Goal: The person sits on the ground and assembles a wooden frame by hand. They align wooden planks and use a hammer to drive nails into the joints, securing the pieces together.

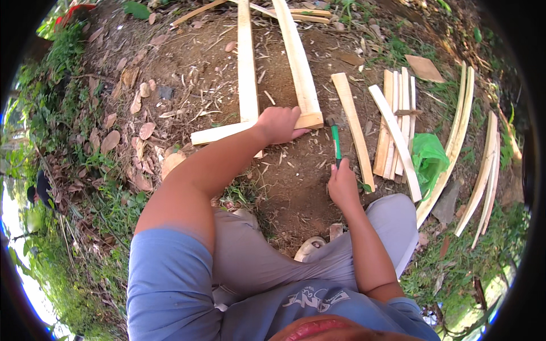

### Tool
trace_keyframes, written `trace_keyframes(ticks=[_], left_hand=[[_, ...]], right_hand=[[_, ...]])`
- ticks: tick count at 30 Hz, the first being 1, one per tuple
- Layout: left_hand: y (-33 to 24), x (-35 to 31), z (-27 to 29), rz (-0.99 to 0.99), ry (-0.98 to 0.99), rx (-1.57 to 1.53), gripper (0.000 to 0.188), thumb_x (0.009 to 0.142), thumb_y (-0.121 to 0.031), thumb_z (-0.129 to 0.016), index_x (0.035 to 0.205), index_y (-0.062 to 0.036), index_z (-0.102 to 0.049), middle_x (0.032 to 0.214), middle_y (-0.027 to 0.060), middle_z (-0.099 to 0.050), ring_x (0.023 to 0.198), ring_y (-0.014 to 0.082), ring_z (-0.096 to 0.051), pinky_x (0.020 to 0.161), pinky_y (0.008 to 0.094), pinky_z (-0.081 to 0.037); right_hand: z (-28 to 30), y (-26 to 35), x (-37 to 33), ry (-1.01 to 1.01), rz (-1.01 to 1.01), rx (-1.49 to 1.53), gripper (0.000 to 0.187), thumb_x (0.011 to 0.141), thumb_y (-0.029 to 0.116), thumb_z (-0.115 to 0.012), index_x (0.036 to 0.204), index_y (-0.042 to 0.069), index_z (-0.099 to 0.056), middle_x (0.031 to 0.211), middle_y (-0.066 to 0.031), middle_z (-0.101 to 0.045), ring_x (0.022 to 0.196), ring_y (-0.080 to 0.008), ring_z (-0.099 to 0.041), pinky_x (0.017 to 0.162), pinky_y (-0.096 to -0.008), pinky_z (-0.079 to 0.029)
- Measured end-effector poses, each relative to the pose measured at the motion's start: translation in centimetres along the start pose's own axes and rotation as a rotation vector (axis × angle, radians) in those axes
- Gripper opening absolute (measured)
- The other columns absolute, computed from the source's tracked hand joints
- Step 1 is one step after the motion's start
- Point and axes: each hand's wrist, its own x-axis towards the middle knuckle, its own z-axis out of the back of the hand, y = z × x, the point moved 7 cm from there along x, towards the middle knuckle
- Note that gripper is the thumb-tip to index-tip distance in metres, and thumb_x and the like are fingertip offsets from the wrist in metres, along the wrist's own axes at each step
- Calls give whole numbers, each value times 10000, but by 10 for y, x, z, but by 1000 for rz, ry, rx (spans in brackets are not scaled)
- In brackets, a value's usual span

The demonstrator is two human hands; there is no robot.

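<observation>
My left hand point(278, 124) is closed over a short pale wooden crosspiece point(219, 133), near its right end. Two long wooden strips, a left one point(247, 68) and a right one point(297, 57), run away from that crosspiece across the ground. The right strip meets it close to my fingers; how they are joined is hidden. In my right hand point(343, 183) is a hammer point(336, 142), gripped by its green and black handle. The hammer's dark head is just right of the crosspiece's end. Any nail at the joint is too small to make out.
To the right lie a single strip point(354, 131), a tied bundle of strips point(392, 125), a green plastic bag point(429, 156) and several long curved strips point(455, 131). Dry leaves point(111, 141) and plants point(68, 54) cover the left side. My bent legs point(261, 244) are close below.
</observation>
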Motion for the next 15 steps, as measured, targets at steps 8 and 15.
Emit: trace_keyframes(ticks=[8,15], left_hand=[[-1,3,0,1,-27,6,622,1045,-645,-615,1088,-25,-597,907,189,-763,850,395,-772,750,510,-611],[-1,4,-2,13,-13,20,620,1037,-650,-624,1071,-31,-593,854,189,-759,793,400,-768,711,517,-611]], right_hand=[[26,9,-1,-118,64,120,223,1127,219,-554,1080,1,-542,828,-309,-698,812,-552,-689,708,-644,-495],[42,37,-19,-152,130,141,206,1119,216,-565,1148,15,-532,818,-281,-693,794,-531,-690,704,-633,-499]])
